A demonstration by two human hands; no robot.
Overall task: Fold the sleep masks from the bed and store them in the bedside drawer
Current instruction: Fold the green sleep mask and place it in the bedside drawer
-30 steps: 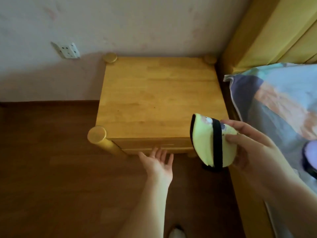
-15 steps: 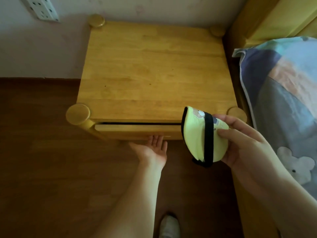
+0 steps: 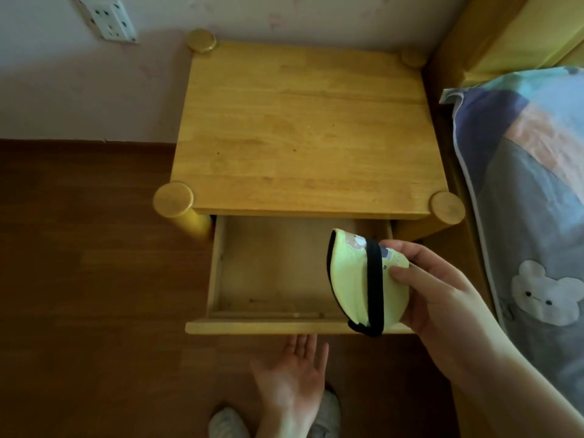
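Observation:
A folded light-green sleep mask (image 3: 352, 284) with a black strap around it is gripped in my right hand (image 3: 433, 292), above the right side of the drawer. The wooden bedside drawer (image 3: 271, 327) is pulled far out and its inside looks bare. My left hand (image 3: 292, 371) is palm up with fingers apart, just below the drawer's front panel, fingertips under its edge, holding nothing.
The wooden nightstand (image 3: 300, 128) stands against the wall, with a round post at each corner. The bed with a patterned blue-grey cover (image 3: 534, 216) lies at the right. A wall socket (image 3: 109, 20) is at the upper left. My shoe (image 3: 226, 422) rests on the wooden floor below.
The drawer has gone from shut to a narrow gap to far open, drawn out by my left hand. My right hand has kept the folded mask and now holds it over the drawer.

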